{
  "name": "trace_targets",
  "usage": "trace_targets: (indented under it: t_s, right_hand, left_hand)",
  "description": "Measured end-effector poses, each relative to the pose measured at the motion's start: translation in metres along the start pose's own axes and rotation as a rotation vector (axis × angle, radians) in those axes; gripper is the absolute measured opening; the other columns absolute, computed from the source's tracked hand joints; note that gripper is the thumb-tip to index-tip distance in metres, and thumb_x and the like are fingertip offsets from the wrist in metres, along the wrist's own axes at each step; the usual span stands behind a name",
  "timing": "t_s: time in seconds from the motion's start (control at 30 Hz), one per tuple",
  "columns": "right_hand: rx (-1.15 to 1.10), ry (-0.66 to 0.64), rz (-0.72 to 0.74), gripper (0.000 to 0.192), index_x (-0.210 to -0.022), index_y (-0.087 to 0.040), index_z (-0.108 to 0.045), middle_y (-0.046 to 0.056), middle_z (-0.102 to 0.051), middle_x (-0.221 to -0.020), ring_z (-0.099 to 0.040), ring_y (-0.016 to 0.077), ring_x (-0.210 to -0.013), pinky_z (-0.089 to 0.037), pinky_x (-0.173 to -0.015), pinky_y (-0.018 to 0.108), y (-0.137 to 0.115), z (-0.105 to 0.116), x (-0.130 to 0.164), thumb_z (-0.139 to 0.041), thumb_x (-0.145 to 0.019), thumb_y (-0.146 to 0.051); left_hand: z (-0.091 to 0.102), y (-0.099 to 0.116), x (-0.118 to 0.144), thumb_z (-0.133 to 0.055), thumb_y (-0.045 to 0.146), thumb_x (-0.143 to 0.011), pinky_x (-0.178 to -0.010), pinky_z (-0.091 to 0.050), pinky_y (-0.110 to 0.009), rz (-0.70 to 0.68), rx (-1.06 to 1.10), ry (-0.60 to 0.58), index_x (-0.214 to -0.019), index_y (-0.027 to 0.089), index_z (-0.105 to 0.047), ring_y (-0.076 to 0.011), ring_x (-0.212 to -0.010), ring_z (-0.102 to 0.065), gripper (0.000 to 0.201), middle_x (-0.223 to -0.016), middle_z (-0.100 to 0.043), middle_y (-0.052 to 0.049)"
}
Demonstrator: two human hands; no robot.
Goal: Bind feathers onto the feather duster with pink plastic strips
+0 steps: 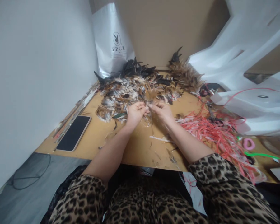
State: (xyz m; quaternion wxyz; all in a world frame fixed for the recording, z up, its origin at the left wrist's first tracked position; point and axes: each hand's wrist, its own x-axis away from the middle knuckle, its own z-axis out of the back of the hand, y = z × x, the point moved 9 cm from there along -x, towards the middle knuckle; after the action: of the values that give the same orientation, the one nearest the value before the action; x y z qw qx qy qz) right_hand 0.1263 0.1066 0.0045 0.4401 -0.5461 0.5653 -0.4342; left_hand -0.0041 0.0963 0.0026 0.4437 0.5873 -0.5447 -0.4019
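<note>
Sorting step judged in hand: small feathers (147, 109) are pinched between left hand (134, 113) and right hand (162, 112), feather pile (135, 87) just beyond, careful separating called for next.

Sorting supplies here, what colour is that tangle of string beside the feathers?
Pinkish red string, clearest in the head view.

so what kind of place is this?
Likely a small home craft or piecework bench. A pile of feathers and a tangle of red string cover a brown board table, and both hands pinch feathers at the pile's edge.
</note>
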Motion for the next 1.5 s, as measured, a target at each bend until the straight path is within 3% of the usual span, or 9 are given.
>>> trace_targets:
  t_s: [0.13, 0.37, 0.73, 1.03, 1.17, 1.3, 1.43, 1.5]
  right_hand:
    - [-0.049, -0.025, 0.006, 0.034, -0.058, -0.016, -0.057, -0.003, -0.060, -0.058, -0.051, 0.0079, -0.055, -0.042, -0.059, 0.023, 0.002, 0.000, -0.002, -0.082, -0.047, -0.037]
    - [0.002, -0.017, 0.011, 0.033, -0.057, -0.017, -0.059, -0.004, -0.060, -0.057, -0.051, 0.0075, -0.053, -0.041, -0.059, 0.023, -0.001, 0.002, -0.002, -0.083, -0.047, -0.037]
    - [0.135, -0.129, 0.029, 0.028, -0.056, -0.017, -0.066, -0.003, -0.060, -0.054, -0.048, 0.0081, -0.053, -0.040, -0.057, 0.024, -0.013, -0.003, 0.000, -0.082, -0.048, -0.039]
    - [-0.068, -0.163, -0.089, 0.032, -0.057, -0.017, -0.062, -0.002, -0.062, -0.057, -0.055, 0.0095, -0.054, -0.044, -0.060, 0.025, 0.017, -0.004, -0.006, -0.084, -0.045, -0.037]
    - [-0.099, -0.176, -0.067, 0.032, -0.068, -0.018, -0.066, -0.001, -0.065, -0.066, -0.058, 0.0114, -0.061, -0.046, -0.065, 0.028, 0.013, -0.008, -0.006, -0.083, -0.049, -0.038]
    - [0.128, -0.129, 0.114, 0.032, -0.079, -0.019, -0.068, 0.002, -0.067, -0.075, -0.059, 0.0137, -0.069, -0.045, -0.068, 0.030, -0.011, -0.002, -0.004, -0.077, -0.059, -0.042]
    - [0.617, -0.137, 0.556, 0.024, -0.082, -0.020, -0.068, 0.005, -0.066, -0.087, -0.058, 0.0186, -0.083, -0.042, -0.079, 0.034, -0.053, -0.016, 0.009, -0.071, -0.068, -0.040]
    - [0.865, -0.147, 0.707, 0.025, -0.088, -0.020, -0.067, 0.007, -0.066, -0.094, -0.056, 0.0216, -0.091, -0.038, -0.083, 0.036, -0.064, -0.030, 0.016, -0.067, -0.073, -0.040]
  left_hand:
    - [-0.003, -0.004, 0.000, -0.078, 0.014, -0.059, -0.052, -0.044, -0.018, 0.029, 0.028, -0.032, -0.079, 0.013, -0.058, -0.0083, -0.051, -0.060, 0.028, -0.058, -0.064, 0.002]
    - [-0.010, -0.022, 0.003, -0.072, 0.011, -0.068, -0.053, -0.044, -0.014, 0.250, 0.155, -0.179, -0.072, 0.009, -0.060, -0.0076, -0.059, -0.063, 0.013, -0.066, -0.067, -0.005]
    - [-0.008, -0.014, 0.000, -0.076, 0.016, -0.064, -0.051, -0.048, -0.019, 0.111, -0.036, -0.186, -0.065, 0.010, -0.060, -0.0109, -0.053, -0.063, 0.017, -0.063, -0.069, -0.006]
    - [-0.009, -0.019, 0.003, -0.076, 0.019, -0.064, -0.054, -0.048, -0.019, 0.195, -0.090, -0.272, -0.067, 0.009, -0.067, -0.0089, -0.054, -0.062, 0.014, -0.068, -0.070, -0.009]
    - [0.000, -0.007, -0.003, -0.075, 0.020, -0.066, -0.052, -0.047, -0.018, 0.150, -0.050, -0.217, -0.067, 0.009, -0.066, -0.0086, -0.054, -0.061, 0.014, -0.067, -0.069, -0.008]
    - [0.023, 0.008, -0.013, -0.074, 0.020, -0.068, -0.054, -0.046, -0.014, 0.099, 0.218, -0.074, -0.072, 0.011, -0.061, -0.0085, -0.064, -0.066, 0.016, -0.078, -0.071, -0.007]
    - [0.027, 0.003, -0.016, -0.070, 0.016, -0.072, -0.064, -0.050, -0.017, 0.176, 0.359, -0.077, -0.076, 0.011, -0.059, -0.0117, -0.074, -0.068, 0.012, -0.082, -0.071, -0.007]
    - [0.024, -0.002, -0.015, -0.070, 0.014, -0.071, -0.068, -0.051, -0.019, 0.211, 0.372, -0.096, -0.076, 0.011, -0.060, -0.0117, -0.075, -0.068, 0.012, -0.082, -0.071, -0.006]
